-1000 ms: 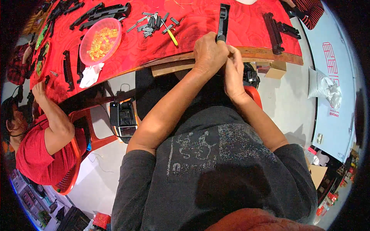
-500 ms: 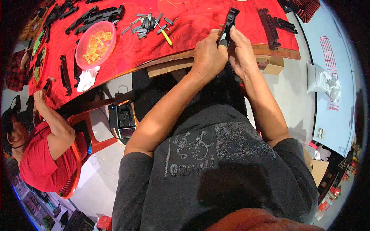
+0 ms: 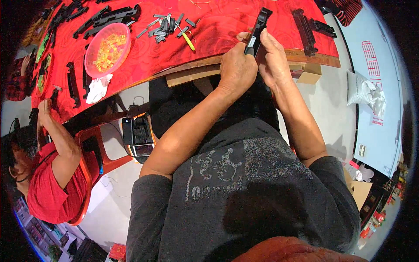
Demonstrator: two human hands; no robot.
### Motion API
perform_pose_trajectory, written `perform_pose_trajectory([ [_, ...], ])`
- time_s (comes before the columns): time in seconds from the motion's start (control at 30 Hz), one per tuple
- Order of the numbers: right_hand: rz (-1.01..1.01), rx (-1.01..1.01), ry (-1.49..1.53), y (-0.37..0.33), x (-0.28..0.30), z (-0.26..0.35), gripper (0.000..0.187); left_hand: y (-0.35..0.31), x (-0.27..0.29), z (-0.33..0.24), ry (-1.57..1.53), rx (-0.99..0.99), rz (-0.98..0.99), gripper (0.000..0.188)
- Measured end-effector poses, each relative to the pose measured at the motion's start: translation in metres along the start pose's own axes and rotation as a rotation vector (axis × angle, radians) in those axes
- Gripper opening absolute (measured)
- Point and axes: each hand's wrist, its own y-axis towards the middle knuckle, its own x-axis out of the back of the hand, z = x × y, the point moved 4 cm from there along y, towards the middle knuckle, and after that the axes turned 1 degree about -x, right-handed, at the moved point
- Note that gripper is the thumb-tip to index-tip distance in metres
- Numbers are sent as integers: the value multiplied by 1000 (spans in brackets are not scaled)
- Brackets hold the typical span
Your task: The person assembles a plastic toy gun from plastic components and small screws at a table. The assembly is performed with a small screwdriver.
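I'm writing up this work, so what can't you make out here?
Head view: lower end of the long black part, hidden by the left grip.
Head view: floor of the pink basket, mostly covered by yellow pieces.
Head view: tip of the yellow-handled tool, too small to tell.
Head view: rest of the striped cloth, cut off by the top edge.

Black part (image 3: 263,18), red floral-patterned tablecloth (image 3: 222,30), pink basket (image 3: 92,51), yellow-orange pieces (image 3: 109,50)

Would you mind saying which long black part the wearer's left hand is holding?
The long black part slanting up from the left hand, beside the right hand; it is held, unlike the black parts lying on the red cloth.
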Motion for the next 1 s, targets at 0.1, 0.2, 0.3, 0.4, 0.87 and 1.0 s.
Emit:
perform_pose_trajectory([
  [0.1,-13,28,-15,-2,-2,1,37,0,4,-6,24,6,0,20],
  [0.2,-48,33,2,-6,-8,2,36,0,7,-11,60,2,0,20],
  [0.3,-67,39,14,-7,-9,2,35,2,7,-10,40,-3,-10,21],
  [0.4,-63,28,14,-11,-12,3,35,4,6,-10,15,15,-11,23],
  [0.87,-95,38,1,-18,-17,-5,37,21,-6,19,-43,116,107,46],
  [1.0,-135,36,-5,-17,-15,-12,36,21,-6,25,-41,179,131,50],
])
